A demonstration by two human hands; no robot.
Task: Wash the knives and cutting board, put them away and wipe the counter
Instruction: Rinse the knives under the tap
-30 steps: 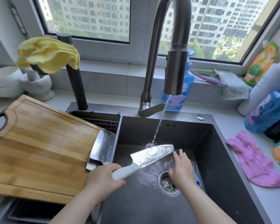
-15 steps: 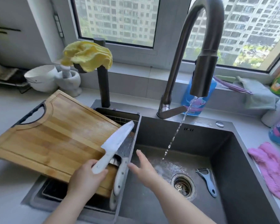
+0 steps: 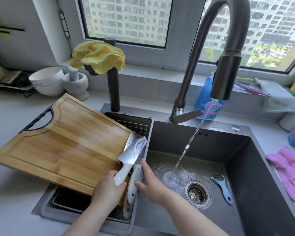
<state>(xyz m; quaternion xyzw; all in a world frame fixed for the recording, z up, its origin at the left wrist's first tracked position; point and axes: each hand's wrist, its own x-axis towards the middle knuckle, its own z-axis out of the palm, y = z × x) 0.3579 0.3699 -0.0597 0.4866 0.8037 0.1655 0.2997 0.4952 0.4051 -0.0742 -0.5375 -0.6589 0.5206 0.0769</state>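
**Knife in the left hand, at the board's corner**

Our left hand (image 3: 107, 191) was curled tight round the white handle of a knife (image 3: 132, 153). The wet blade pointed up and away from the hand, over the nearest corner of the board (image 3: 63, 143).

Our right hand (image 3: 153, 184) lay just beside the left, on its right, with its fingers straight and spread and nothing in it. The forefinger ran up along the dividing wall of the sink (image 3: 237, 150). The thumb reached toward a second knife (image 3: 134, 184), and we could not tell whether it touched. That knife lay between our two hands with its white handle toward us. Its broad blade showed beyond and under the first blade.

Left of the left hand the board lay askew. Its near end was over the sink's left basin and its handle end was out over the counter (image 3: 15, 193).

Right of the right hand a thin stream from the tap (image 3: 226, 79) struck the basin floor, near the fingers and just short of the drain (image 3: 197, 193). A blue peeler (image 3: 223, 189) lay just past the drain. Further right a pink cloth (image 3: 289, 172) lay on the counter.

Well beyond both hands a yellow cloth (image 3: 99, 57) hung by a dark post, with a white bowl (image 3: 46, 80) to its left.
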